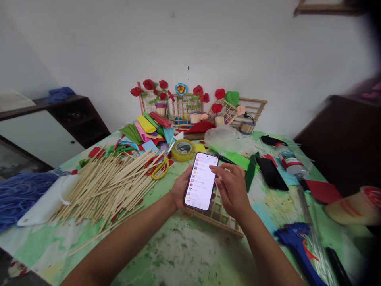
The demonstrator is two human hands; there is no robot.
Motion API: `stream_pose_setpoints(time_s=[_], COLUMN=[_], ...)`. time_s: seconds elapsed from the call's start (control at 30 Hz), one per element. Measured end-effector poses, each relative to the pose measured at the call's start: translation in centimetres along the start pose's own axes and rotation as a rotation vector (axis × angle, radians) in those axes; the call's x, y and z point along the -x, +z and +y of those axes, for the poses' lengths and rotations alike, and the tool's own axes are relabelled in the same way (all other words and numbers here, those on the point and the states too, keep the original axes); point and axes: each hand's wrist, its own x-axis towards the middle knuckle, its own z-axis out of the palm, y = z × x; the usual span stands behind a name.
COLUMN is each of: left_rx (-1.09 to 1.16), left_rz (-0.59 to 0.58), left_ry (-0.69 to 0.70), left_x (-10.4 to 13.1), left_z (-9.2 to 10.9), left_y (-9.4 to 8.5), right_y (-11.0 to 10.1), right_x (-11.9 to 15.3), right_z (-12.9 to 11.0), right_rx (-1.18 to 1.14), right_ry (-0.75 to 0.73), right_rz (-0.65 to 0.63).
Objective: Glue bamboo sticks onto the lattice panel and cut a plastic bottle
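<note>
A lit smartphone [201, 182] shows a list with small coloured icons down its left side. My left hand [180, 186] is closed around it from the left edge and beneath. Above the screen's right side is my right hand [233, 184], its index finger stretched to the glass near the top and the other fingers loosely bent, holding nothing. Whether the fingertip touches the glass I cannot tell. Under the phone and both hands lies a small lattice of wooden sticks [220, 218], partly hidden.
Left of the hands lie many thin wooden sticks [110, 186], yellow-handled scissors [160, 168] and a tape roll [183, 150]. Paper flowers [148, 84] on stick frames stand along the wall. At right are a dark phone [272, 173], a plastic bottle [291, 161], a blue glue gun [300, 250] and a cup [351, 206].
</note>
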Motion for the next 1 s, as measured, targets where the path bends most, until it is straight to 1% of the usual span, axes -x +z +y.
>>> stream_pose_setpoints(time_s=[0.1,0.2,0.27,0.37,0.43,0.5,0.57,0.7,0.77,0.9,0.97,1.0], left_rx=[0.005,0.004,-0.001,-0.006,-0.009,-0.01,-0.005,0.021,0.022,0.012,0.011,0.01], left_rz=[-0.019,-0.03,-0.041,-0.053,-0.045,-0.028,-0.019,-0.024,-0.003,0.049,0.038,0.025], left_ry=[-0.07,-0.068,-0.061,-0.062,-0.055,-0.046,-0.044,-0.051,-0.041,0.028,0.053,0.058], left_x=[0.2,0.3,0.3,0.2,0.2,0.2,0.2,0.0,-0.2,-0.2,-0.2,-0.1], left_z=[-0.7,-1.2,-1.4,-1.5,-1.4,-1.3,-1.2,-1.0,-0.8,-0.5,-0.2,-0.1], left_y=[0.4,0.7,0.7,0.7,0.8,0.8,0.7,0.0,-0.4,-0.2,0.1,0.2], right_y=[-0.2,-0.4,-0.6,-1.2,-1.5,-1.8,-1.8,-1.1,-0.6,0.3,0.3,0.3], right_x=[0.0,0.1,0.1,0.1,0.1,0.1,0.1,0.4,0.5,0.6,0.6,0.6], right_z=[0.5,1.2,1.7,2.5,2.8,2.6,2.1,0.7,0.0,-0.6,-0.7,-0.7], right_rx=[0.007,0.053,0.113,0.187,0.197,0.183,0.14,0.045,0.031,-0.031,-0.102,-0.135], right_ry=[0.023,0.059,0.108,0.167,0.167,0.149,0.104,-0.108,-0.181,-0.183,-0.19,-0.191], right_rz=[-0.001,0.006,0.059,0.187,0.25,0.273,0.244,0.072,0.018,-0.063,-0.096,-0.092])
